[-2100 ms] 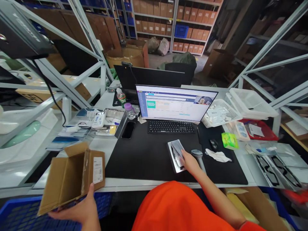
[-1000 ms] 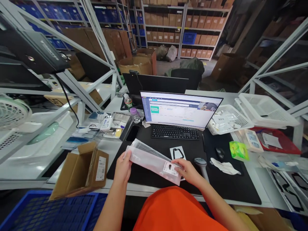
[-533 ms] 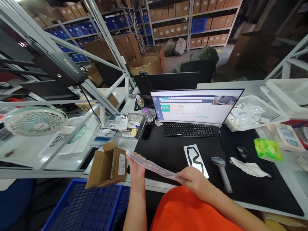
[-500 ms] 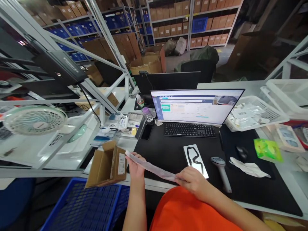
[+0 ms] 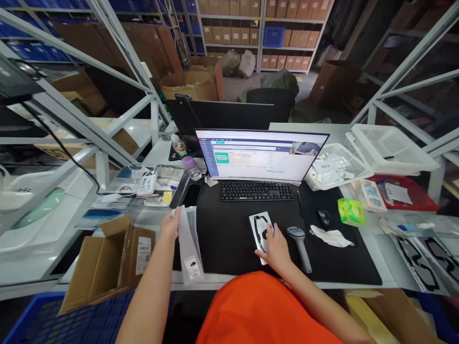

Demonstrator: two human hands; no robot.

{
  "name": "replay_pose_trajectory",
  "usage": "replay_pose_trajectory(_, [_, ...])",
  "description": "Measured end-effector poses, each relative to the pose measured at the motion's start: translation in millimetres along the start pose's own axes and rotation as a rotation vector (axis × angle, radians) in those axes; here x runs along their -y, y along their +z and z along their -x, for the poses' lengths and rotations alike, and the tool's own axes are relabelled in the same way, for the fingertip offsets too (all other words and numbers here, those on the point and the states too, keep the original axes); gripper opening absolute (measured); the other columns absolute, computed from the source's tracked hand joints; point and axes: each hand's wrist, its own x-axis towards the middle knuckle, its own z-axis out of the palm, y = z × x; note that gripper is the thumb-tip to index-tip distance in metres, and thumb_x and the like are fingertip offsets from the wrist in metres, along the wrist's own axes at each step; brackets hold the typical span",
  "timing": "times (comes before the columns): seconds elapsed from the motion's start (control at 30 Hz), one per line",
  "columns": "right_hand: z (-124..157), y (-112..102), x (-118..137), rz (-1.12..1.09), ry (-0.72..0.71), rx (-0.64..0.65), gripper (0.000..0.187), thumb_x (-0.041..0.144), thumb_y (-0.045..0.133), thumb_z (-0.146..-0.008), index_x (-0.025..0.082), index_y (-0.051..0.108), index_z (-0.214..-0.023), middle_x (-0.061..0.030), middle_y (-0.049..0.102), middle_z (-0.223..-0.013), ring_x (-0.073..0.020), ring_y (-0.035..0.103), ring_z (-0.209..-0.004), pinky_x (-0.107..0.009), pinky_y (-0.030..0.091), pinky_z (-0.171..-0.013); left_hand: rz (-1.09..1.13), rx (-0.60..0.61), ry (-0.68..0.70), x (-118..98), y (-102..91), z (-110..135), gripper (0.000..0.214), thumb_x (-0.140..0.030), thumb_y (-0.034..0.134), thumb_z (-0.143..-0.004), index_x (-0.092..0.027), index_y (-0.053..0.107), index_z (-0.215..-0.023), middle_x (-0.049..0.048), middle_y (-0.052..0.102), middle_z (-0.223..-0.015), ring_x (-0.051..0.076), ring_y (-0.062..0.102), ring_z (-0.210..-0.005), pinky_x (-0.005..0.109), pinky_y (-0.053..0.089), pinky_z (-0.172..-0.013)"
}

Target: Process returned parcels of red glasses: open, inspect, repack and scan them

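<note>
My left hand [image 5: 169,223] pinches the far end of a long clear plastic bag [image 5: 189,248] with a small label near its near end; the bag lies along the left edge of the black desk mat [image 5: 229,239]. My right hand [image 5: 276,246] rests with fingers stretched flat on a white card printed with a black glasses-shaped outline [image 5: 260,230] in the middle of the mat. A grey handheld barcode scanner [image 5: 300,241] lies just right of that hand. An open cardboard box [image 5: 107,260] sits on its side at the desk's left front corner.
A keyboard [image 5: 256,191] and lit monitor [image 5: 261,155] stand behind the mat, a phone [image 5: 192,195] at its left. A mouse [image 5: 324,217], crumpled tissue [image 5: 333,237] and green packet [image 5: 351,212] lie right. White baskets [image 5: 337,167] sit at back right, a blue crate [image 5: 43,325] below left.
Both hands held the plastic bag in front of me. Now the left hand alone has brought it down at the mat's left edge, and the right hand has moved onto the white card.
</note>
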Motion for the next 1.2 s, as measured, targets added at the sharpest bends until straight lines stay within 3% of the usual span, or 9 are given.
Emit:
replay_pose_trajectory(0.17, [-14.7, 16.7, 3.0, -0.002, 0.117, 0.141, 0.11, 0.034, 0.08, -0.067, 0.016, 0.02, -0.158, -0.0324, 0.03, -0.156, -0.0449, 0.051, -0.128, -0.053, 0.051, -0.091, -0.276, -0.079, 0.203, 27.0, 27.0, 19.6, 0.052, -0.028, 0.078, -0.078, -0.009, 0.05, -0.119, 0.0173, 0.042, -0.143, 0.03, 0.043, -0.133, 0.036, 0.051, -0.095])
replay_pose_trajectory(0.23, [-18.0, 18.6, -2.7, -0.089, 0.149, 0.13, 0.112, 0.03, 0.076, -0.064, 0.016, 0.017, -0.158, -0.0291, 0.039, -0.149, -0.0424, 0.053, -0.124, -0.051, 0.053, -0.09, -0.32, -0.01, 0.244, 48.0, 40.1, 42.6, 0.065, -0.032, 0.079, -0.074, -0.009, 0.047, -0.125, 0.0214, 0.036, -0.148, 0.036, 0.03, -0.144, 0.041, 0.044, -0.106])
replay_pose_trajectory(0.3, [-17.7, 18.5, -13.5, -0.224, 0.138, 0.076, 0.114, 0.026, 0.073, -0.062, 0.018, 0.012, -0.159, -0.0229, 0.044, -0.143, -0.0384, 0.053, -0.125, -0.048, 0.052, -0.096, -0.332, 0.117, 0.247, 71.5, 53.4, 71.2, 0.07, -0.04, 0.078, -0.072, -0.012, 0.047, -0.129, 0.0212, 0.047, -0.139, 0.035, 0.045, -0.135, 0.049, 0.042, -0.109])
replay_pose_trajectory(0.5, [-3.7, 15.9, -29.0, -0.401, -0.432, -0.183, 0.11, 0.019, 0.066, -0.066, 0.023, 0.007, -0.158, -0.0176, 0.03, -0.156, -0.0341, 0.036, -0.145, -0.049, 0.038, -0.116, -0.228, 0.461, 0.236, 99.9, 82.9, 149.1, 0.107, -0.06, 0.08, -0.056, -0.019, 0.034, -0.144, 0.0215, 0.057, -0.135, 0.034, 0.064, -0.116, 0.05, 0.053, -0.096])
replay_pose_trajectory(0.67, [3.7, 15.7, -21.7, -0.411, -0.652, -0.235, 0.105, 0.024, 0.067, -0.075, 0.022, 0.004, -0.159, -0.0186, 0.029, -0.158, -0.0338, 0.034, -0.146, -0.053, 0.04, -0.115, -0.396, 0.371, 0.379, 65.8, 86.6, 176.7, 0.08, -0.046, 0.083, -0.061, -0.019, 0.055, -0.13, 0.0166, 0.06, -0.132, 0.035, 0.058, -0.124, 0.05, 0.045, -0.107])
replay_pose_trajectory(0.73, [9.7, 18.1, -39.5, -0.398, -0.548, -0.223, 0.099, 0.031, 0.067, -0.081, 0.021, 0.007, -0.159, -0.0186, 0.034, -0.157, -0.0344, 0.035, -0.146, -0.055, 0.039, -0.116, -0.451, 0.341, 0.419, 56.6, 83.4, 183.4, 0.078, -0.04, 0.085, -0.057, -0.02, 0.057, -0.127, 0.0158, 0.062, -0.131, 0.035, 0.058, -0.123, 0.05, 0.047, -0.104])
replay_pose_trajectory(0.9, [35.4, 27.4, -130.4, -0.382, 0.177, -0.272, 0.08, 0.041, 0.058, -0.088, 0.017, 0.025, -0.157, -0.0213, 0.048, -0.147, -0.0384, 0.048, -0.137, -0.055, 0.046, -0.108, -0.639, 0.266, 0.592, 55.9, 69.0, 197.6, 0.084, -0.034, 0.085, -0.058, -0.022, 0.052, -0.135, 0.0133, 0.061, -0.133, 0.035, 0.06, -0.123, 0.049, 0.051, -0.103])
replay_pose_trajectory(1.03, [47.4, 38.9, -165.8, -0.353, 0.361, -0.158, 0.083, 0.038, 0.061, -0.08, 0.004, 0.033, -0.15, -0.0246, 0.062, -0.127, -0.0397, 0.064, -0.117, -0.049, 0.054, -0.096, -0.812, 0.217, 0.939, 72.6, 64.6, 194.5, 0.087, -0.033, 0.08, -0.069, -0.021, 0.039, -0.145, 0.0141, 0.061, -0.135, 0.035, 0.059, -0.126, 0.051, 0.052, -0.104])
replay_pose_trajectory(1.2, [47.6, 44.8, -164.7, -0.272, 0.467, 0.08, 0.05, 0.025, 0.043, -0.087, 0.013, 0.05, -0.135, -0.0162, 0.07, -0.114, -0.0315, 0.071, -0.104, -0.037, 0.052, -0.087, -0.923, 0.299, 1.474, 110.2, 70.8, 175.6, 0.076, -0.017, 0.067, -0.08, -0.016, 0.033, -0.149, 0.0179, 0.062, -0.134, 0.03, 0.056, -0.13, 0.051, 0.046, -0.11])
